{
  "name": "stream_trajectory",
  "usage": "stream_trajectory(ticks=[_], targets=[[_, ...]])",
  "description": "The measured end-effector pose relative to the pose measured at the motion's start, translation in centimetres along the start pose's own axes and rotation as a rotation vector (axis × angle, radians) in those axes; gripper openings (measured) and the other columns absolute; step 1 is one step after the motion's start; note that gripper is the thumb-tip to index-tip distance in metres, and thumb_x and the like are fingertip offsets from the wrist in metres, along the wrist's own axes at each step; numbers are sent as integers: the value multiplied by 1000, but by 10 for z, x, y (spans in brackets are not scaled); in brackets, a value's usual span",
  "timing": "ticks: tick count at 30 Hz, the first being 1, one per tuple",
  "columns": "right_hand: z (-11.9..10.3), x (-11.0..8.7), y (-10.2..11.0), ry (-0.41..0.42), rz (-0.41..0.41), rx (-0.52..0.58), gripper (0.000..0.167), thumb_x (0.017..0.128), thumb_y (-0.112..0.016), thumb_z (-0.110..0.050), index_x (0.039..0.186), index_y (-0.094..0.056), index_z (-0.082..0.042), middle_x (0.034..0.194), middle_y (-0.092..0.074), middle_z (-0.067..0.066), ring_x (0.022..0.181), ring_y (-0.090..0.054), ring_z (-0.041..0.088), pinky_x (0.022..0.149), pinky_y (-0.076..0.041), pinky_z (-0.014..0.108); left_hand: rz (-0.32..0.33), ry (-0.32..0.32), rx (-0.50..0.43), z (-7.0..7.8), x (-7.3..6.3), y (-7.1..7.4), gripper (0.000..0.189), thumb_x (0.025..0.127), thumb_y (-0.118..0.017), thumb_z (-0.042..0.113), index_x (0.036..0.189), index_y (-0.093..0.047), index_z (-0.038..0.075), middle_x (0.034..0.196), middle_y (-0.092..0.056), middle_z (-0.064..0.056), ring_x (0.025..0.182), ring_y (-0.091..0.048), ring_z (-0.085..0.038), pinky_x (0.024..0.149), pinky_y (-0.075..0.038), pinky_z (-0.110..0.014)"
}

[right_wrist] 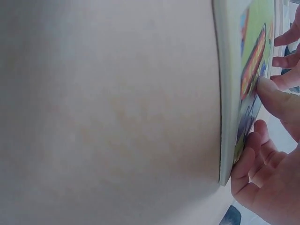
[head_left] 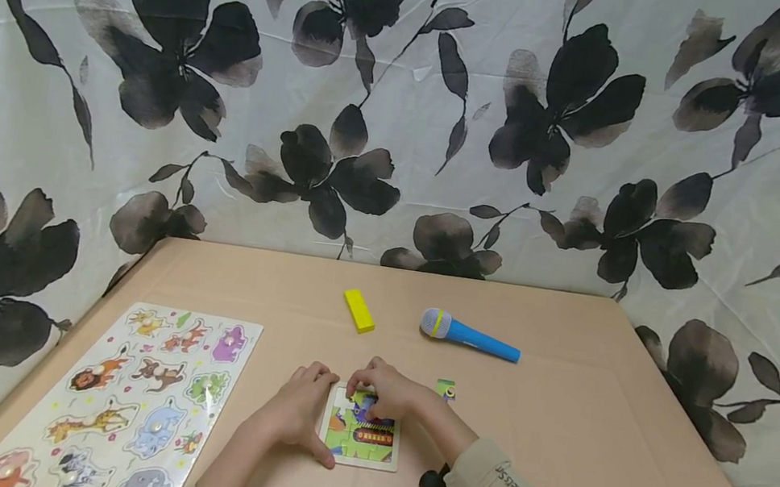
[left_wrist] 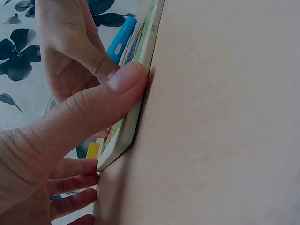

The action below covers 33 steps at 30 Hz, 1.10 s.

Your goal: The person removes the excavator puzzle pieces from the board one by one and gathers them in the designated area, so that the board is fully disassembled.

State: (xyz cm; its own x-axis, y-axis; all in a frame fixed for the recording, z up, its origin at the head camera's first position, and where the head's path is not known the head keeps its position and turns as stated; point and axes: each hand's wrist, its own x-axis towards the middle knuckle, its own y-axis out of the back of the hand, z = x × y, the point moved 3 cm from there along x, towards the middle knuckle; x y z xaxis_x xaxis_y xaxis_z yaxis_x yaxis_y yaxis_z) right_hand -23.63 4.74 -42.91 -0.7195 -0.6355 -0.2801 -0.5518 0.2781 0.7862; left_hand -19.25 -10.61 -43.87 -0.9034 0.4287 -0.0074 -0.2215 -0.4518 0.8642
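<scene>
A small jigsaw puzzle in a white-rimmed tray (head_left: 373,464) lies flat on the table, its picture showing green, purple and red. My left hand (head_left: 297,407) holds the tray's left side, thumb at the lower part of the rim and fingers by the upper left corner. In the left wrist view the thumb (left_wrist: 126,79) rests on the rim. Over the tray's upper part, my right hand (head_left: 390,390) has curled fingers and thumb on a purple-blue puzzle piece (head_left: 363,404), whose edges are partly hidden. A loose green puzzle piece (head_left: 446,388) lies behind the right wrist.
A sheet of animal stickers (head_left: 145,392) lies on the left of the table (head_left: 557,426). A yellow block (head_left: 359,310) and a blue toy microphone (head_left: 473,337) lie farther back. Floral cloth (head_left: 449,121) hangs behind the table.
</scene>
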Motion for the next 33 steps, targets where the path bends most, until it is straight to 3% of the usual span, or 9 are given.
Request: stream_trajectory(ticks=[13,23,33], targets=[[6,-1,3,31,17,76,30,76,-72,-2,97,-63,-22,96,-48,0,86,-46,16,73,-43,23,13,-18,13,1,0,1,112,38,-87,52,124,-46,-7,117,-44,-12,101,-40,-26,91,-42,-44],[13,-2,4,41,89,185,34,71,-76,-2,99,-59,-10,85,-52,0,78,-46,16,67,-42,21,15,-13,8,1,0,0,112,38,-88,51,124,-46,-7,117,-44,-13,101,-40,-26,90,-42,-44],[10,-4,6,37,109,203,31,70,-77,-2,98,-66,-10,85,-57,-3,79,-48,16,69,-43,21,10,-14,11,1,0,1,112,39,-87,51,125,-46,-6,118,-43,-13,101,-40,-26,91,-42,-44]])
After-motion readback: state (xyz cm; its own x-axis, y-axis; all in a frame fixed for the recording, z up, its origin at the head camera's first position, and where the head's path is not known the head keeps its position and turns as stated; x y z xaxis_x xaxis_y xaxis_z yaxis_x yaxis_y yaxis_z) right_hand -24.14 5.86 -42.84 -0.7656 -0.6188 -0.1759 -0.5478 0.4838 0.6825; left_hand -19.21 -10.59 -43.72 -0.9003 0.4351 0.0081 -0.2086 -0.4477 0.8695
